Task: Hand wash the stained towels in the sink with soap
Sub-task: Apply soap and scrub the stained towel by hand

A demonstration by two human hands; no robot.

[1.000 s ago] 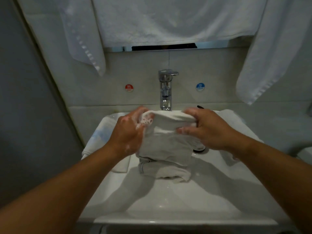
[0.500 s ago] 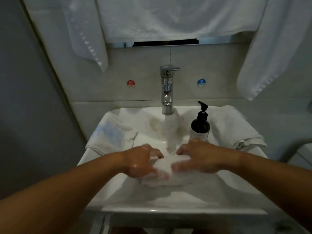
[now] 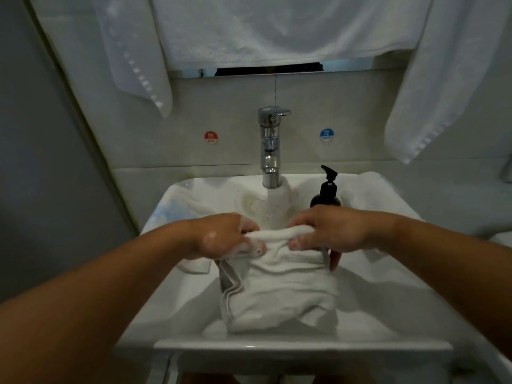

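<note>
A wet white towel hangs bunched over the white sink basin. My left hand grips its top edge on the left, with soap foam on the fingers. My right hand grips the same edge on the right. The towel's lower folds rest in the basin. Water runs from the chrome faucet behind the hands. A black soap pump bottle stands just behind my right hand, partly hidden by it.
Another white towel lies on the sink's right rim and a cloth with a blue patch on the left rim. White towels hang above, across the wall. Red hot and blue cold stickers flank the faucet.
One second ago the towel was held high near the faucet; half a second ago both hands pressed it low in the basin. Now they have lifted its top edge up again.
</note>
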